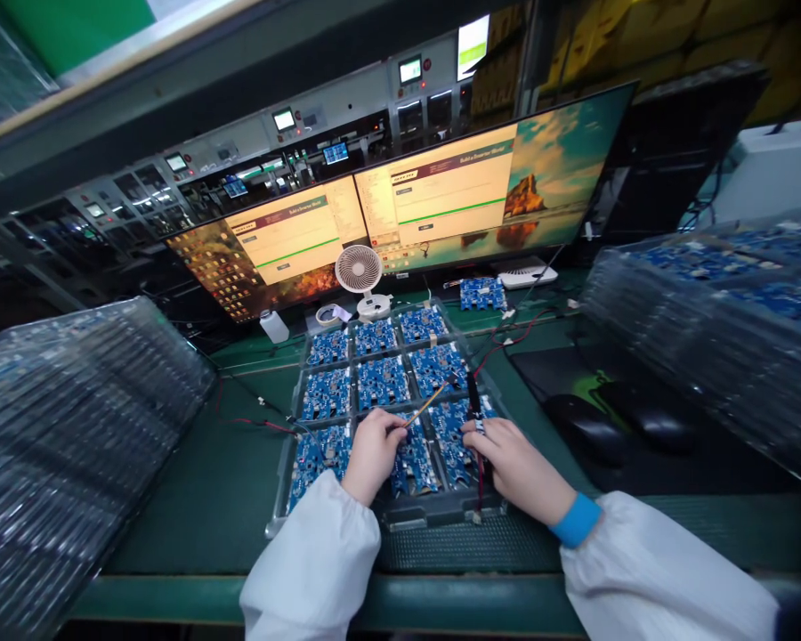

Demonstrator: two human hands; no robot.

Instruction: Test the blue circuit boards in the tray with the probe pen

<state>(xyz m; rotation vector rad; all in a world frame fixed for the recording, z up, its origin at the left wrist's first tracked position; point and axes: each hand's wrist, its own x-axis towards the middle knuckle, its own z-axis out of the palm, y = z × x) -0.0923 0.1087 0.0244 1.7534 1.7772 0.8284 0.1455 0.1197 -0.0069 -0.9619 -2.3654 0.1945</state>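
A clear plastic tray [400, 515] with compartments stands in front of me, holding several blue circuit boards [383, 381]. Over the front middle board is my left hand [374, 450], its thumb and fingertips pinched on a thin yellow-orange wire [431, 398]. That wire runs up and right to a small dark connector [451, 378]. My right hand [507, 456] is at the front right board, fingers closed around a black cable [473, 392]. Red and black wires [480, 499] hang below those fingers. Whether either hand touches a board is hidden.
Stacked clear trays rise at left [86, 427] and right [700, 356]. Two black mice [587, 429] lie on a dark mat at right. Behind the tray are a white fan [360, 270], a white bottle [274, 327], a single board [481, 294] and two monitors [440, 200].
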